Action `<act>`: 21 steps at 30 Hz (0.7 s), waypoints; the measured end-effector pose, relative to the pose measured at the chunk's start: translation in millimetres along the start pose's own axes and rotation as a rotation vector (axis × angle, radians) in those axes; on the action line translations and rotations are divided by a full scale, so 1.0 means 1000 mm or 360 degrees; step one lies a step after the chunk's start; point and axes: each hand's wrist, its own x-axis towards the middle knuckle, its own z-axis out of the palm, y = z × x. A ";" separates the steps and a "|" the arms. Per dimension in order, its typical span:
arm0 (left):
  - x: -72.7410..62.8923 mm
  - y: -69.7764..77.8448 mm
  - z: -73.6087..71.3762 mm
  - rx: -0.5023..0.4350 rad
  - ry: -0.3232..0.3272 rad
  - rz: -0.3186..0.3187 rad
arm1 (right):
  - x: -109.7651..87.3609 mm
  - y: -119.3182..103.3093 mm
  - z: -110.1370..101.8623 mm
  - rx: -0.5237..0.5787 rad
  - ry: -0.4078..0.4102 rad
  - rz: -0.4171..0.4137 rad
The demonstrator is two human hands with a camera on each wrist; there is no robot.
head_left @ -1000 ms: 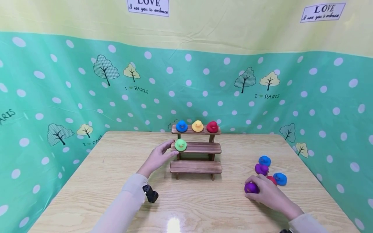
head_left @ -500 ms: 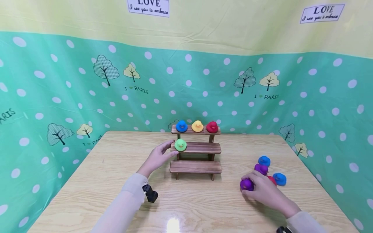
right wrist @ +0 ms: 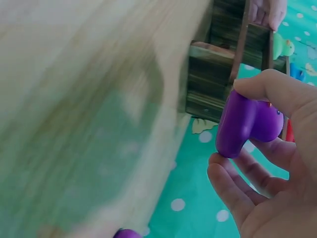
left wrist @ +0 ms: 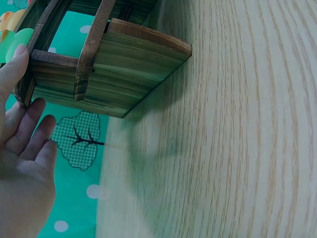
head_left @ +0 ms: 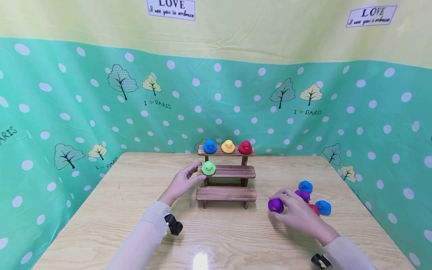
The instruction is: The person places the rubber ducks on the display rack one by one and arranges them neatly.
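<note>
The right hand (head_left: pixel 298 215) holds a purple duck (head_left: pixel 276 206); the left hand (head_left: pixel 182 183) is beside a green duck (head_left: pixel 208 168) on wooden steps (head_left: pixel 226 193).

Nine toy ducks (head_left: pixel 276 206) are in view. By colour there are three blue ducks (head_left: pixel 210 146), two purple ducks (head_left: pixel 302 195), two red ducks (head_left: pixel 245 147), one yellow duck (head_left: pixel 228 146) and one green duck (head_left: pixel 208 168). By place, four sit on the single wooden stand (head_left: pixel 226 193), four lie on the one desk (head_left: pixel 236 240), and one is in the right hand (head_left: pixel 298 213). The stand has three tiers, carrying three ducks on the top tier (head_left: pixel 216 154) and one on the middle tier (head_left: pixel 236 171). Two hands and two black wrist devices (head_left: pixel 174 225) show, and two LOVE labels (head_left: pixel 171 8) mark the cloth (head_left: pixel 236 93).
</note>
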 end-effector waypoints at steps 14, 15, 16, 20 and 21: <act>0.006 -0.018 0.000 -0.0021 0.0027 0.0040 | 0.039 -0.026 -0.010 0.0160 0.0148 -0.0149; 0.006 -0.018 0.000 -0.0017 0.0027 0.0039 | 0.041 -0.028 -0.010 0.0168 0.0159 -0.0165; 0.005 -0.017 0.000 -0.0017 0.0028 0.0036 | 0.044 -0.030 -0.010 0.0168 0.0173 -0.0177; 0.005 -0.016 -0.001 -0.0002 0.0021 0.0024 | 0.054 -0.035 -0.010 0.0161 0.0200 -0.0219; 0.005 -0.016 -0.001 0.0001 0.0022 0.0018 | 0.056 -0.037 -0.010 0.0170 0.0197 -0.0217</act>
